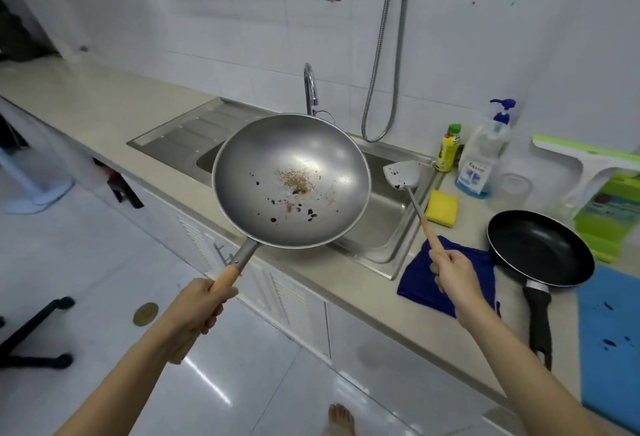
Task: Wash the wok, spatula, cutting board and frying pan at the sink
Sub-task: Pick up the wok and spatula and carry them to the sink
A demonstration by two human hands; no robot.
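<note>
Above the sink [388, 227], I see my left hand [194, 311] gripping the soiled wok [291, 181] by its handle; right hand [453, 276] holds the spatula [403, 175] over the basin. Frying pan [540, 248] and blue cutting board [609, 349] lie at the counter's [104, 113] right end.

A home kitchen, seen at the sink.

A steel sink [388, 227] with drainboard and curved tap [310, 89] is set into a long beige bench [104, 113] against white wall tiles [242, 37]. Soap bottles [481, 155], a yellow sponge [441, 208] and a black frying pan [540, 248] sit beside it; white louvred cabinets [287, 300] run below.
</note>
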